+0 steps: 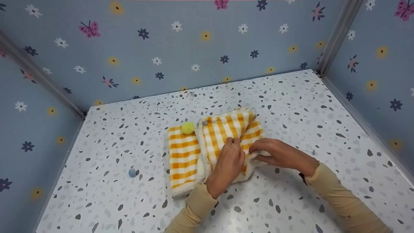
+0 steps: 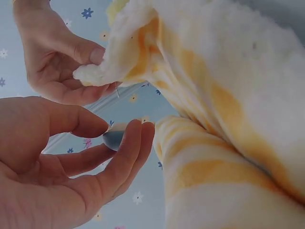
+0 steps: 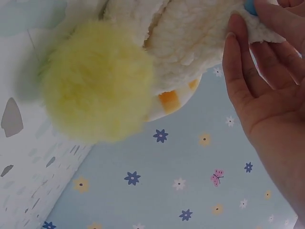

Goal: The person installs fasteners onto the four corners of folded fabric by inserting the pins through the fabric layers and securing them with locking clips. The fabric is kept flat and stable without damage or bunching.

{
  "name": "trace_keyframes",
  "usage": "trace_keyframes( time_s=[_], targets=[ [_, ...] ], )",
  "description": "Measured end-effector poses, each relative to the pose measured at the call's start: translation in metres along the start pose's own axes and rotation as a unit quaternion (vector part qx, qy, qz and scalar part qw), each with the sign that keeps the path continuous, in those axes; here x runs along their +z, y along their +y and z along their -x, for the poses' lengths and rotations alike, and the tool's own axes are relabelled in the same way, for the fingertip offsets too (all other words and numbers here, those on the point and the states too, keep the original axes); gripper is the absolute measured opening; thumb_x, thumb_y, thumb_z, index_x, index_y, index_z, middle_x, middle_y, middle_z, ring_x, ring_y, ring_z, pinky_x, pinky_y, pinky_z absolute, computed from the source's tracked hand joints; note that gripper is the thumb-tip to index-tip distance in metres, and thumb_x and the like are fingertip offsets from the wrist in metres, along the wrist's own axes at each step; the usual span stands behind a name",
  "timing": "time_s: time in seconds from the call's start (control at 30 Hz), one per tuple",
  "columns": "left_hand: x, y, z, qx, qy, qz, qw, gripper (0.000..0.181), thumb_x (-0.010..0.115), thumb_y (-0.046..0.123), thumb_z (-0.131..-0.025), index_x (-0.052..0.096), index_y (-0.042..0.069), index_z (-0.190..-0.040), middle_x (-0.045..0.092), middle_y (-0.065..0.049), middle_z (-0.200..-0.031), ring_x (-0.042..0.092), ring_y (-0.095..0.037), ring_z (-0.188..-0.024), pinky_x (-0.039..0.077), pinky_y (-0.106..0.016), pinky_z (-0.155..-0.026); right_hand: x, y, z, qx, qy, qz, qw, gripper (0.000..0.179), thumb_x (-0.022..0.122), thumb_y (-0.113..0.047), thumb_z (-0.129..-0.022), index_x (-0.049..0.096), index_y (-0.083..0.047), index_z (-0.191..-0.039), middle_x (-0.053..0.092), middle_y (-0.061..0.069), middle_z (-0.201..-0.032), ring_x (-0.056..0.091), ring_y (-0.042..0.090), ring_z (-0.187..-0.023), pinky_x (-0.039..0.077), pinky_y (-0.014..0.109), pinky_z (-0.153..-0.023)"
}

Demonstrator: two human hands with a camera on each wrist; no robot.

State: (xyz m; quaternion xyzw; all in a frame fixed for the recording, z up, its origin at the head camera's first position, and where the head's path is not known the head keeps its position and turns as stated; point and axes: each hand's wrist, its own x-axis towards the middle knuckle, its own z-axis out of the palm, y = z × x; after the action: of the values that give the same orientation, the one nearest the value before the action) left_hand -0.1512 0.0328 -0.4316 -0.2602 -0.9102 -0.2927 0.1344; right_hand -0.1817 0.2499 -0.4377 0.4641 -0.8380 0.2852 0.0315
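Note:
A yellow-and-white checked, fleece-lined cloth lies folded on the speckled table, with a fluffy yellow pom-pom at its upper left edge. A small round blue piece sits on the folded flap. My left hand is over the middle of the cloth; in the left wrist view its thumb and fingers pinch a small rounded blue cap. At the cloth's right edge my right hand pinches a fleecy corner. A thin metal pin shows beside that corner.
On the table left of the cloth lies another small blue rounded cap. A small pin-like piece lies to the right, near the right wrist. Flower-printed blue panels wall in the table at the back and both sides.

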Motion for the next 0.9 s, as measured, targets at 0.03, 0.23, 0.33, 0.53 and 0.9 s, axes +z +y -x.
trace_keyframes(
  time_s=[0.03,0.23,0.33,0.53,0.9],
  targets=[
    [0.0003,0.0003,-0.0003,-0.001,-0.006,0.006,1.0000,0.023,0.054,-0.002,-0.103,0.060,-0.009,-0.124,0.057,-0.023,-0.114,0.059,-0.024,-0.076,0.052,-0.028,-0.066,-0.0001,0.0000,-0.0003,-0.001,0.000,-0.001,1.0000,0.020,0.075,-0.003,-0.092,0.070,-0.010,-0.111,0.070,-0.001,-0.105,0.066,0.013,-0.094,0.057,0.036,-0.078],
    [0.0017,-0.0006,0.0005,0.010,-0.027,0.035,0.9990,0.030,0.052,-0.008,-0.102,0.057,-0.011,-0.131,0.057,-0.022,-0.113,0.062,-0.027,-0.084,0.055,-0.030,-0.073,-0.0007,-0.0001,-0.0028,-0.014,0.002,-0.007,0.9999,0.023,0.076,0.000,-0.091,0.070,-0.009,-0.111,0.071,0.000,-0.105,0.067,0.014,-0.095,0.058,0.036,-0.080],
    [0.0016,-0.0021,0.0010,0.027,-0.027,0.046,0.9982,0.033,0.052,-0.012,-0.100,0.056,-0.012,-0.132,0.059,-0.021,-0.111,0.062,-0.028,-0.088,0.055,-0.032,-0.077,-0.0015,-0.0004,-0.0044,-0.019,0.005,-0.006,0.9998,0.023,0.076,0.000,-0.091,0.070,-0.009,-0.111,0.071,0.000,-0.106,0.068,0.014,-0.096,0.058,0.035,-0.081],
    [0.0001,-0.0031,0.0000,0.029,-0.054,0.058,0.9964,0.035,0.051,-0.013,-0.099,0.055,-0.012,-0.134,0.061,-0.020,-0.113,0.063,-0.029,-0.096,0.054,-0.033,-0.083,-0.0020,-0.0005,-0.0049,-0.020,0.003,-0.007,0.9998,0.025,0.076,0.000,-0.091,0.071,-0.010,-0.113,0.071,0.000,-0.108,0.068,0.015,-0.100,0.057,0.034,-0.084],
    [0.0043,0.0033,-0.0002,0.068,-0.042,0.022,0.9965,0.018,0.052,-0.003,-0.104,0.066,0.001,-0.115,0.060,-0.012,-0.103,0.060,-0.024,-0.093,0.052,-0.028,-0.082,-0.0011,0.0001,-0.0010,0.044,0.003,-0.065,0.9969,0.023,0.073,0.000,-0.093,0.068,-0.009,-0.114,0.070,-0.001,-0.109,0.067,0.012,-0.098,0.056,0.033,-0.084]
  ],
)
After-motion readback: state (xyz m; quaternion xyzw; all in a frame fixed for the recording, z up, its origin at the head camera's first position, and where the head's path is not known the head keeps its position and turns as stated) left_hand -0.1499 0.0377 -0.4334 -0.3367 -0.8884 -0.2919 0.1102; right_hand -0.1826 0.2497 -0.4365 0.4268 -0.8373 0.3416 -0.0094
